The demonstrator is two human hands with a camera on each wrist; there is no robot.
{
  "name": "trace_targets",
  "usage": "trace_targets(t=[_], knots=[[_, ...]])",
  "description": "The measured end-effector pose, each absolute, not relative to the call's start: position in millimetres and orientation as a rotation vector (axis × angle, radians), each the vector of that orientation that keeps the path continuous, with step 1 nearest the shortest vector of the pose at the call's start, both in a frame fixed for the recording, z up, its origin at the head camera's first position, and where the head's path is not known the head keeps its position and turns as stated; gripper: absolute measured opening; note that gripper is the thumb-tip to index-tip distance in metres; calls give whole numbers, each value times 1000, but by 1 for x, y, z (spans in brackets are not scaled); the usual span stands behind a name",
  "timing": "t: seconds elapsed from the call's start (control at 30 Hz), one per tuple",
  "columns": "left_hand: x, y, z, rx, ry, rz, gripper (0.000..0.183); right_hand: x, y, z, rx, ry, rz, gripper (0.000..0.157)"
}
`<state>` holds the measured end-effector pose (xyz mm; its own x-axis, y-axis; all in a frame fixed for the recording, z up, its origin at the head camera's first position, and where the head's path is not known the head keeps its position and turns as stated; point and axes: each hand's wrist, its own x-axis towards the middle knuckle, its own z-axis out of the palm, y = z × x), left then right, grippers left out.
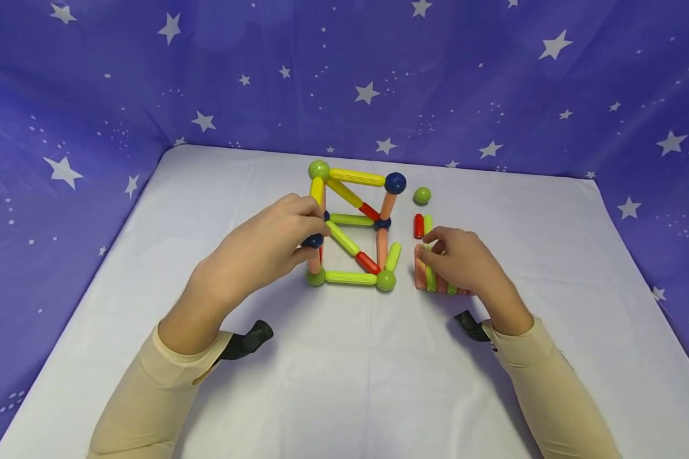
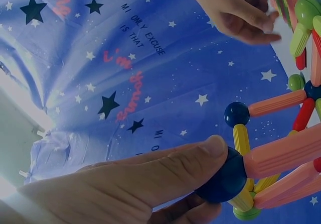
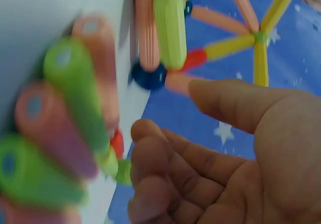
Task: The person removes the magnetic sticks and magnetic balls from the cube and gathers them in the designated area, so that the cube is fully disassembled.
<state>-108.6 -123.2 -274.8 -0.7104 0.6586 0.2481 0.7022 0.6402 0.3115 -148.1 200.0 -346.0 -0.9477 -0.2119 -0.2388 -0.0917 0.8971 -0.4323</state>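
Observation:
A boxy frame of magnetic rods (image 1: 351, 278) and balls stands on the table. My left hand (image 1: 258, 242) is at its near left upper corner. There the thumb and fingers pinch a dark blue ball (image 2: 228, 179), from which a salmon rod (image 2: 286, 153) runs. My right hand (image 1: 462, 258) hovers over a row of salmon and green rods (image 1: 420, 271) right of the frame. In the right wrist view its thumb stands apart from loosely bent fingers (image 3: 150, 158), with nothing between them. A short green rod (image 1: 393, 256) slants up from the frame's near right green ball (image 1: 386, 280).
Beyond the rod row lie a short red rod (image 1: 418, 226) and a green one beside it. A loose green ball (image 1: 422, 196) sits farther back. The white table (image 1: 344, 382) ends at a blue star-patterned curtain (image 1: 298, 76). Dark straps (image 1: 252, 339) jut from both wrists.

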Motion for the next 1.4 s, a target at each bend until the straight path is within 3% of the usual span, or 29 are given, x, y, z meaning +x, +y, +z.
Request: trace_targets(t=[0.2,0.6,0.8,1.1,1.23,1.4], knots=[[-108,-120,-273,-1150,-2732,-590,27,-146,173,-355,-372,2737,-689,49],[-109,-118,-273,-1152,-2731,-586,27,-139,158,-361,-447,2789,-778,40],[-108,-119,-274,-1148,-2721,-585,26,-130,156,-356,-658,2747,-930,29],[-108,-121,-275,-1144,-2714,-583,25,-115,155,-357,-1077,2621,-799,38],[-108,-122,-275,-1137,-2725,-581,25,-111,155,-360,-1115,2594,-762,45],[-107,-122,-275,-1134,-2731,-575,26,-105,155,-360,-1021,2549,-694,32]])
